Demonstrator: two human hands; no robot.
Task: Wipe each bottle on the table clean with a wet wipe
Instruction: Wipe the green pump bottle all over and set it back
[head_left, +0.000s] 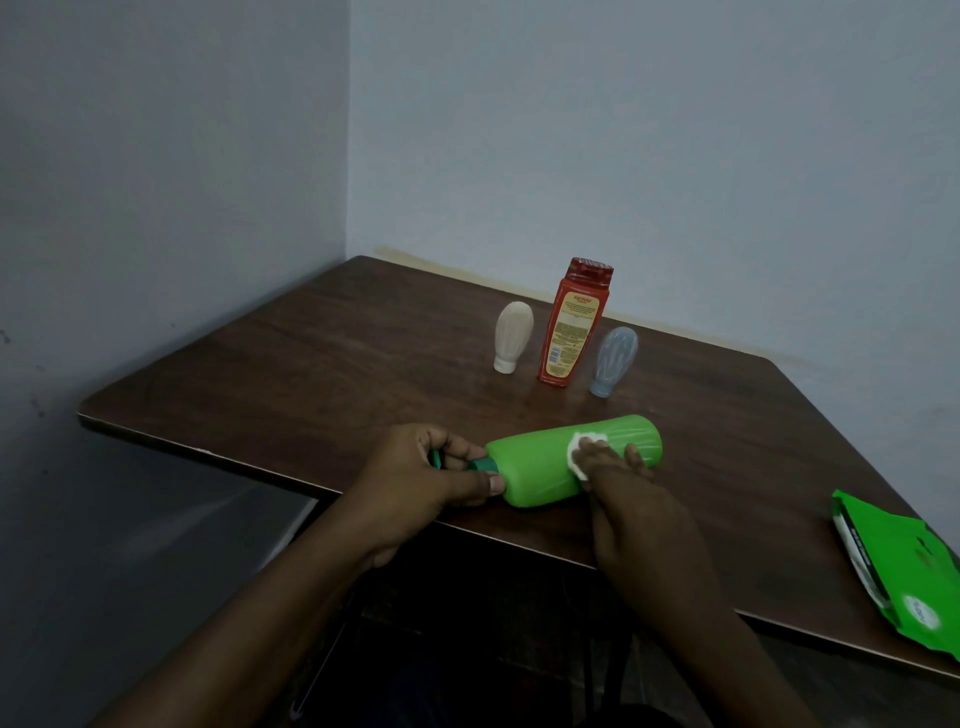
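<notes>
A green bottle (540, 462) lies on its side near the front edge of the dark wooden table (322, 353). My left hand (426, 470) grips its dark green cap end. My right hand (628, 499) presses a white wet wipe (577, 451) against the bottle's body. Further back stand three more bottles: a cream one (512, 336) on its cap, a tall red one (573, 322), and a pale blue one (613, 361) on its cap.
A green pack of wet wipes (904, 566) lies at the table's right front edge. Pale walls meet in a corner behind the table, which sits close against them.
</notes>
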